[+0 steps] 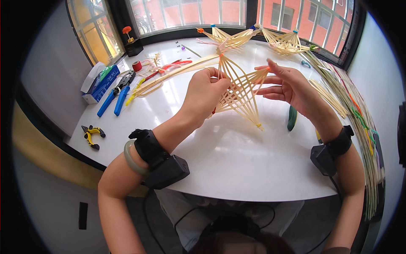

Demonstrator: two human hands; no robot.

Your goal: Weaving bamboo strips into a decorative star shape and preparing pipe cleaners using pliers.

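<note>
A woven star-like piece of pale bamboo strips [242,94] is held up over the white table. My left hand [203,95] is closed on its left side, thumb and fingers pinching the strips. Its corners are gathered; the lower one has a yellow tie, and a red tie shows beneath my left hand. My right hand [292,84] is beside the right corner, fingers stretched and apart, thumb raised. Whether its fingertips touch that corner I cannot tell. A dark green tool handle [292,118] lies below my right hand.
Blue-handled pliers [115,96], small yellow-black pliers [92,136] and a tissue box [100,84] lie at left. Finished woven pieces [285,42] stand along the window. Long strips [359,114] line the right edge. Red tape [136,65] sits near loose strips.
</note>
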